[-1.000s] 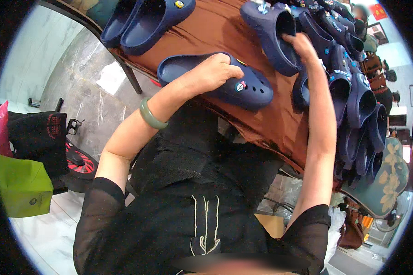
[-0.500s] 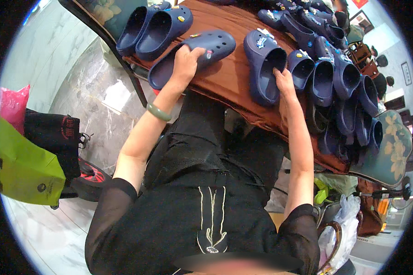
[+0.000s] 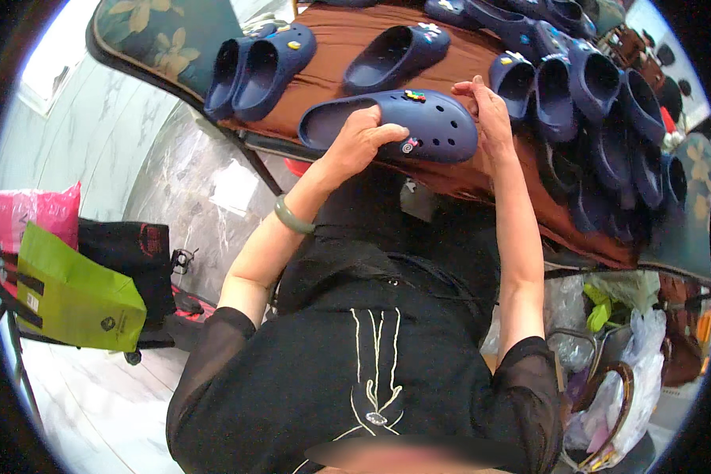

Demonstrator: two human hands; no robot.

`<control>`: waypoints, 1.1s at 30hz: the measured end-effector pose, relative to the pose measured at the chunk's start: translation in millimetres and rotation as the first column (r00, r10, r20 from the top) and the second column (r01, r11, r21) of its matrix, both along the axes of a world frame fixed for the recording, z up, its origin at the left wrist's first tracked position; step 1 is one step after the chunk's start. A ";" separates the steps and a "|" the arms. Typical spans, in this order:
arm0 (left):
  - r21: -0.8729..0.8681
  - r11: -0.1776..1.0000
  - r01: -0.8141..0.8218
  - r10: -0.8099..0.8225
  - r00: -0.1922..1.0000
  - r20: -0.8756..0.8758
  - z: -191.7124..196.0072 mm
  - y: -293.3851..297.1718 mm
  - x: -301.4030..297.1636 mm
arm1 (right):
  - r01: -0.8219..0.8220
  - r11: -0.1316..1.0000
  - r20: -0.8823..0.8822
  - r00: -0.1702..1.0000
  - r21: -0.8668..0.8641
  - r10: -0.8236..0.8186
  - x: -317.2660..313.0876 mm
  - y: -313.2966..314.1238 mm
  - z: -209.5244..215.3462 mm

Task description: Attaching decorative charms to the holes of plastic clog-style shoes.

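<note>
In the head view, the left hand (image 3: pixel 362 142) is closed over the near side of a navy blue clog (image 3: pixel 395 126), fingers curled on its upper near a small round charm, while the right hand (image 3: pixel 490 118) presses flat against the clog's rounded toe end, fingers bent loosely around it. The clog lies sideways at the near edge of a table covered with a brown cloth (image 3: pixel 347 39), its opening facing the person's left and a small coloured charm on its top. On the left wrist sits a green bangle (image 3: pixel 292 216). Beyond the clog, 2 more navy clogs (image 3: pixel 261 63) rest side by side at the table's left end, another lies just behind, and many crowd the right side. On the marble floor to the left stand a lime green paper bag (image 3: pixel 75 296), a black bag (image 3: pixel 130 253) and a pink bag (image 3: pixel 31 217).
</note>
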State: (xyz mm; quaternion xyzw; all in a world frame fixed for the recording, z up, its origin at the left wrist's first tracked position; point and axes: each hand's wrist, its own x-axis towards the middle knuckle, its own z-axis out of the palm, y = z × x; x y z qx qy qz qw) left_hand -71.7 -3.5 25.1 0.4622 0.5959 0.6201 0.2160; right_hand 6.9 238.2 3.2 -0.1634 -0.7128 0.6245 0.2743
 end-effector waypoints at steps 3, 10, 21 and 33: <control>-0.041 0.996 0.075 -0.075 0.997 -0.010 -12.6 39.6 -3.9 | 0.026 0.993 -0.069 0.997 0.118 -0.018 32.9 -4.6 10.8; -0.068 0.997 0.031 -0.041 0.988 -0.149 -20.7 63.2 6.4 | -0.241 0.572 0.244 0.967 0.784 0.073 20.8 6.6 23.5; -0.036 0.999 -0.022 0.015 0.980 -0.196 -35.3 66.1 -7.9 | -0.060 0.533 0.224 0.942 0.844 -0.248 -18.9 -19.1 -0.4; -0.006 1.000 0.017 -0.018 0.980 -0.196 -39.8 73.3 -17.9 | -0.109 0.612 0.408 0.833 0.783 -0.374 -33.2 -16.5 3.3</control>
